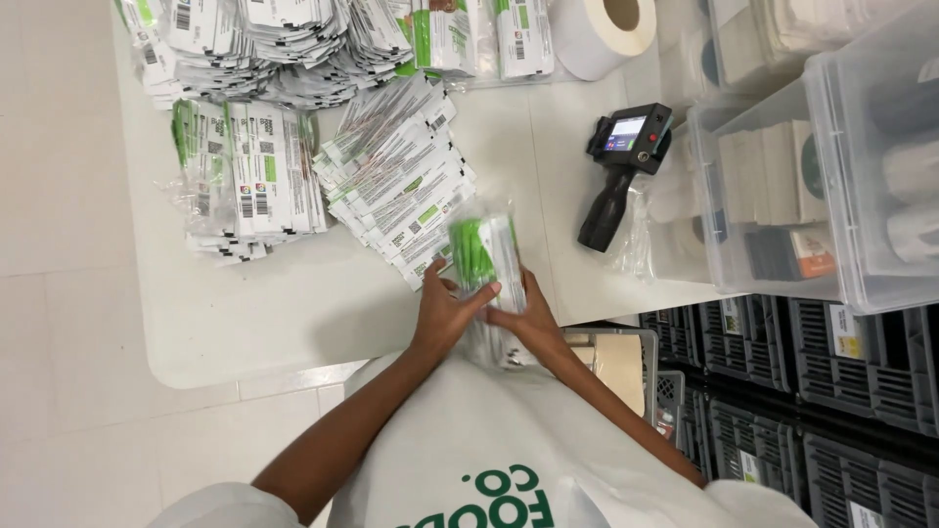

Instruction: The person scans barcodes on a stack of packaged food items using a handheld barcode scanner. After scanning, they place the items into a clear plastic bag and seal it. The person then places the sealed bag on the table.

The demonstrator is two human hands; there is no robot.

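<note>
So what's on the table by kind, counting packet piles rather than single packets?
Packet piles: 3, top, left, fanned
Label roll: 1
Handheld printer: 1
Clear bins: 2 at least
Packet bundle held in both hands, left, right: 1
Total: 8

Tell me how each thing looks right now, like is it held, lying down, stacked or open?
Clear packet of green sticks: held up off the table by both hands.
Left hand: gripping the packet's left side.
Right hand: gripping the packet's right side.
Fanned pile of packets: lying flat, overlapping.
Handheld printer: lying on the table, screen lit.
Label roll: lying on the table, partly used.
Clear bins: open, filled.
</note>
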